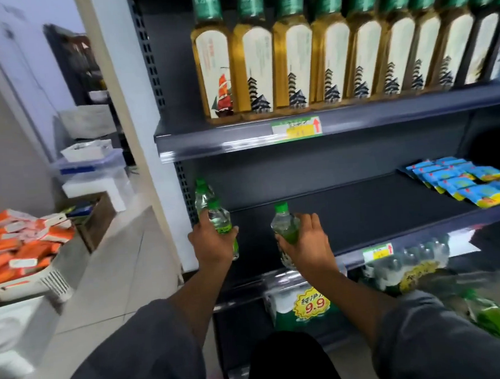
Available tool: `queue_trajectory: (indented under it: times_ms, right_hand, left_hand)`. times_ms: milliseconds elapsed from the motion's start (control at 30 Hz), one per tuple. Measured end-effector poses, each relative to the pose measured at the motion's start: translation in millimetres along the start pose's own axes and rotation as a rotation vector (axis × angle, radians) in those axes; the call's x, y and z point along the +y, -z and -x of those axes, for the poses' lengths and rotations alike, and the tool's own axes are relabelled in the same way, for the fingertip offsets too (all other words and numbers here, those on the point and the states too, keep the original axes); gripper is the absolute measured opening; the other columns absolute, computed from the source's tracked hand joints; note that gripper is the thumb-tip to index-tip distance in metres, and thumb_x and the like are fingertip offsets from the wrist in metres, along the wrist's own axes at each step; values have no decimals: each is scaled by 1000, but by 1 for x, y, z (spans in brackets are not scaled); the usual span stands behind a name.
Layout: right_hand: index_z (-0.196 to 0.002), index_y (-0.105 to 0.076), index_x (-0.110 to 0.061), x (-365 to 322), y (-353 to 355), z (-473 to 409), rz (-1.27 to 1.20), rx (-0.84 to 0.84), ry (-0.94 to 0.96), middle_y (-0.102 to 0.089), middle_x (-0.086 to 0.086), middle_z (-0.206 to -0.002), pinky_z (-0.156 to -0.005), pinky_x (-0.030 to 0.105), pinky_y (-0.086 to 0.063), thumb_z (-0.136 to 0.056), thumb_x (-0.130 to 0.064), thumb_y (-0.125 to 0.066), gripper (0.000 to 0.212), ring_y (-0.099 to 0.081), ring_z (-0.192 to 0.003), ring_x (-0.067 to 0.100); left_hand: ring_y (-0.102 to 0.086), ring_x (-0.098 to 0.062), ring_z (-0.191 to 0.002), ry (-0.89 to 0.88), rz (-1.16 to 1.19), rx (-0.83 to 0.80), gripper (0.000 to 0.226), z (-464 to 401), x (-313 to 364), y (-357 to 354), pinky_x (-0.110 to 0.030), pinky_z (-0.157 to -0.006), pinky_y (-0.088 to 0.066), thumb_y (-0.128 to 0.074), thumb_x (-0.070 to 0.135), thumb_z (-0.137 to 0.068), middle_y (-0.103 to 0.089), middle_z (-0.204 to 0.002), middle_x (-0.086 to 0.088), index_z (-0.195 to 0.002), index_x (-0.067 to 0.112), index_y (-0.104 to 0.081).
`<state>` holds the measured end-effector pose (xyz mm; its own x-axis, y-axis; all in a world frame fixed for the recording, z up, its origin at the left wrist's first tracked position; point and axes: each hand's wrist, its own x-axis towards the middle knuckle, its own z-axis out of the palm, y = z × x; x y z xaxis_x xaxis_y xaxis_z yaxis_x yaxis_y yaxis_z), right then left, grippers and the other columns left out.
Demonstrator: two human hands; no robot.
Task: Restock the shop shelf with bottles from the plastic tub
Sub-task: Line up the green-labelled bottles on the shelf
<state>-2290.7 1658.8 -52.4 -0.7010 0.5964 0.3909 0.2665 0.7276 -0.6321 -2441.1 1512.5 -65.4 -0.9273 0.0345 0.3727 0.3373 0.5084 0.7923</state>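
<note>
I see the dark shop shelf (361,211) filling the view from 12 to 4 o'clock; its middle board lies mostly bare, with blue snack packets (465,180) piled at its 3 o'clock end. On the board above stands a row of amber bottles (331,58) with pale labels. Below the middle board, wrapped packs of water (405,264) sit beside a 9.9 price sticker (312,302). At 9 o'clock a pale basket (48,282) holds orange boxes (18,247). My left hand (212,244) has its fingers curled round two green-capped bottles (215,217) at the shelf's left edge. My right hand (307,244) grips one green-capped bottle (285,231), thumb and fingers wrapped round its body, over the front of the middle board.
</note>
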Motion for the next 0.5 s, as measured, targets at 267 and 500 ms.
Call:
queue_trajectory:
  times_ms: [267, 500]
  right_hand:
    - [-127, -50, -13, -45, -70, -8, -103, -24, 32, -47, 4, -119, -91, 45, -49, -85, -42, -75, 56, -57, -105, 28]
    - [-128, -51, -13, -56, -108, -11, -147, -15, 32, -48, 2, -120, -89, 40, -46, -83, -41, -76, 58, -56, -107, 26]
  left_hand:
    - [-52, -31, -109, 63, -26, 18, 78, -22, -53, 18, -40, -83, -42, -89, 44, -67, -61, -111, -6, -130, 28, -47]
    - [-54, -28, -113, 45, 11, 38, 77, -44, -59, 2, -45, -84, -52, -86, 47, -69, -60, -117, -3, -131, 29, -45]
